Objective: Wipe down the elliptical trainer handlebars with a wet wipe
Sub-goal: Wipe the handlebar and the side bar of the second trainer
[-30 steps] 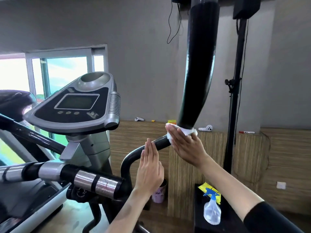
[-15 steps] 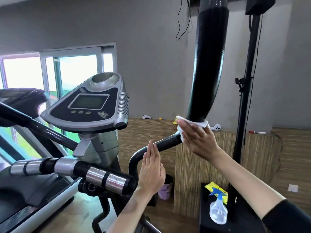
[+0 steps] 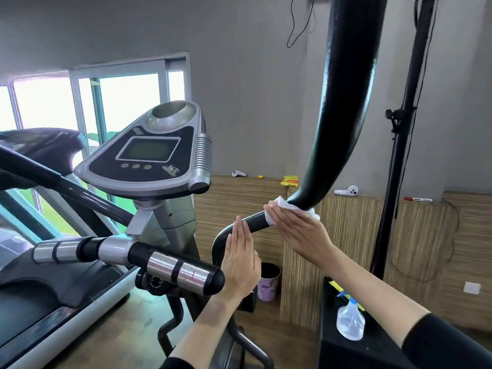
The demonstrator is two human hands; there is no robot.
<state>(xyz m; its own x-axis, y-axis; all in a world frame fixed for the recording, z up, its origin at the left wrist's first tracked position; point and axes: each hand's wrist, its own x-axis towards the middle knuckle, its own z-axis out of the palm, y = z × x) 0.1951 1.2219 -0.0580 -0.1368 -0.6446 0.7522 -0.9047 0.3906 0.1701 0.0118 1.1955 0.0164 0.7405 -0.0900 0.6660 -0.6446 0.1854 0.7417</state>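
The elliptical trainer [image 3: 149, 161] stood left of the hands. Its handlebar [image 3: 346, 123] rose from the grip as a thick black sleeve, up and slightly right, and left it as a thinner grey tube [image 3: 254, 222] running down and left. The right hand [image 3: 300, 233] lay flat, fingers straight, pressing the wet wipe [image 3: 290, 206] against the bar where sleeve met tube, not wrapped round it. The left hand [image 3: 241, 262], flat and holding nothing, stood beside the tube just down-left. The right hand was likely the one to travel along that axis.
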